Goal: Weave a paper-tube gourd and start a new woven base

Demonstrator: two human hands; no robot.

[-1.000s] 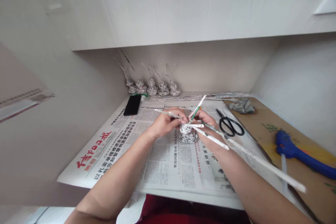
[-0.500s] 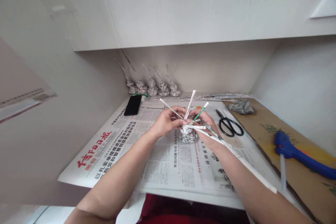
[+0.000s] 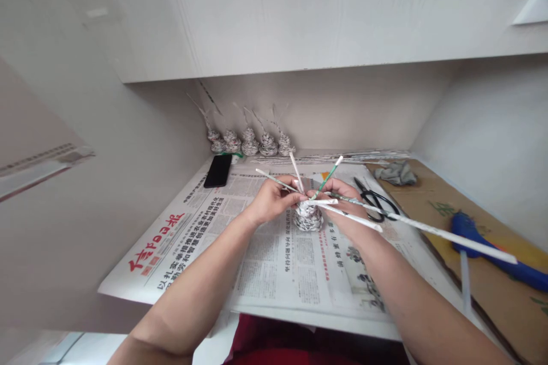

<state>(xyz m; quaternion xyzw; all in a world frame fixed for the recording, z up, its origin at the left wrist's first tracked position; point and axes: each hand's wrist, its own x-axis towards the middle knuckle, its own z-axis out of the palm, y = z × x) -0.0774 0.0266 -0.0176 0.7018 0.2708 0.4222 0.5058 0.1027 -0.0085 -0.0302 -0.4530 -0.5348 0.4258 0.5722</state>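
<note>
A small woven newspaper gourd [image 3: 308, 218] stands on the newspaper sheet, with several rolled paper strips fanning out from its top. My left hand [image 3: 276, 199] pinches the top of the weave from the left, thumb pressed at the base of the strips. On the other side my right hand [image 3: 340, 197] is closed around a long paper strip [image 3: 436, 229], which runs out to the right over the scissors and the glue gun. A green strip [image 3: 327, 177] sticks up between the hands. The right fingertips are partly hidden behind the strips.
Several finished woven gourds [image 3: 268, 145] line the back wall. A black phone [image 3: 218, 171] lies at back left. Right of my hands are black scissors [image 3: 377, 205], a grey cloth [image 3: 396, 173] and a blue glue gun [image 3: 464, 228] on cardboard [image 3: 440, 254]. Long paper strips [image 3: 338, 157] lie along the back.
The long strip has swung from along my right forearm outward to the right. The upright white strip now leans left. Both hands remain at the top of the gourd.
</note>
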